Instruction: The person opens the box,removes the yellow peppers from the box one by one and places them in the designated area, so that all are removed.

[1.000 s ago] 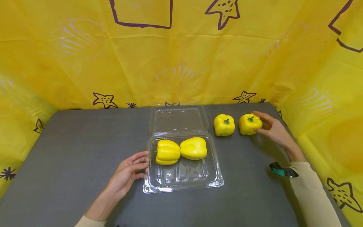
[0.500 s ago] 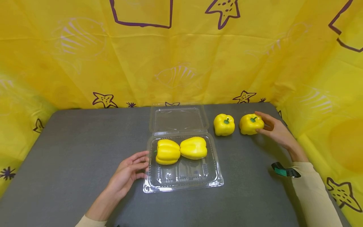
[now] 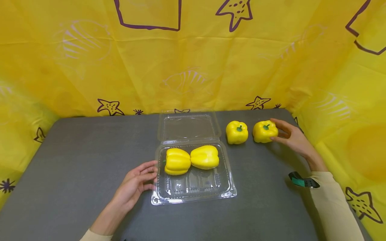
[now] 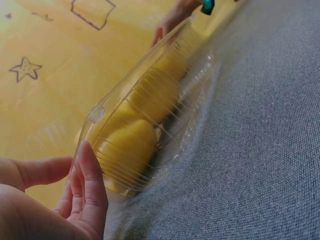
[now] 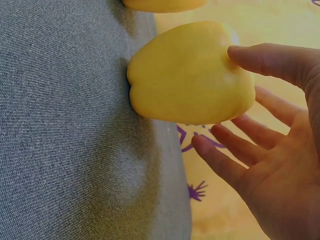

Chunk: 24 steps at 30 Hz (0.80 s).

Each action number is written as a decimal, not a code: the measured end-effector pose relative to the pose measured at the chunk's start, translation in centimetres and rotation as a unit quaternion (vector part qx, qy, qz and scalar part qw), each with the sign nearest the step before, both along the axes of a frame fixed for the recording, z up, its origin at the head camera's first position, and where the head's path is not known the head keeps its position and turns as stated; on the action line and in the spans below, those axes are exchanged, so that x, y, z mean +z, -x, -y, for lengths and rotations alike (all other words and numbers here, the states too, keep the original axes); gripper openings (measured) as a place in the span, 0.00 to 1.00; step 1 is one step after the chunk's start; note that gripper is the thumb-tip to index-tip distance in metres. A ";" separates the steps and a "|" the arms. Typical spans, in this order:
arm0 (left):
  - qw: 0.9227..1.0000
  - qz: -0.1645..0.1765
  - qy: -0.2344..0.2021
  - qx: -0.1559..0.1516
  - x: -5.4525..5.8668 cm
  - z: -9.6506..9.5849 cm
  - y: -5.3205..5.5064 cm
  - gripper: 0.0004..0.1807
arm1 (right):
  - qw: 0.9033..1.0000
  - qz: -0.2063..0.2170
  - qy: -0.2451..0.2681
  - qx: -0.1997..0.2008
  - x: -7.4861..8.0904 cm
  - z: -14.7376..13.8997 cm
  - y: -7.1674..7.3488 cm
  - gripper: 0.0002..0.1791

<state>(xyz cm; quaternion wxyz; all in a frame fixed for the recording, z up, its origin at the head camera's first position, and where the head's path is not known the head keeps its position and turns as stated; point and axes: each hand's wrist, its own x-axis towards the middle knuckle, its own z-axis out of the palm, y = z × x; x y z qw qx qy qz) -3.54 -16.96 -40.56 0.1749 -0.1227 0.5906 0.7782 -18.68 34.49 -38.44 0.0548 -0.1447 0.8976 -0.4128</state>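
Observation:
On the dark grey table, an open clear plastic container (image 3: 196,199) holds two yellow bell peppers (image 3: 178,162) lying on their sides. My left hand (image 3: 135,184) holds its left rim between thumb and fingers; the left wrist view has the fingers (image 4: 92,180) against the outer wall. To the right of the lid stand two more yellow peppers with green stems up. My right hand (image 3: 294,139) grips the rightmost pepper (image 3: 263,132), thumb on its near side and fingers behind. In the right wrist view this pepper (image 5: 190,75) stands at the table surface.
Left of the gripped pepper stands another upright pepper (image 3: 236,133), a small gap between them. The container's lid (image 3: 190,127) lies folded back toward the yellow patterned cloth (image 3: 187,67) behind the table. More cloth hangs at both sides.
The rightmost pepper tips slightly right and then back left in my right hand. My left hand and the container stay in place.

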 end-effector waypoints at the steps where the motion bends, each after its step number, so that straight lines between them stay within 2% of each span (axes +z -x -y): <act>1: 1.000 0.000 0.000 0.000 0.0 0.0 0.0 0.28 | 1.000 -0.001 -0.001 -0.002 0.0 0.0 0.0 0.39; 8: 1.000 -0.001 0.002 -0.001 0.0 0.0 0.0 0.28 | 1.000 0.000 -0.003 -0.010 0.4 -0.1 -0.3 0.38; 12: 1.000 -0.001 0.001 -0.001 -0.1 0.0 0.0 0.28 | 1.000 -0.015 0.001 -0.009 0.6 -0.3 -0.5 0.37; 16: 1.000 -0.002 0.001 0.000 -0.1 -0.1 0.0 0.28 | 0.999 -0.050 -0.006 -0.019 1.0 -0.2 -0.7 0.34; 24: 1.000 0.000 0.003 0.001 -0.1 -0.1 0.0 0.28 | 0.990 -0.124 -0.068 -0.022 2.7 1.1 -1.9 0.31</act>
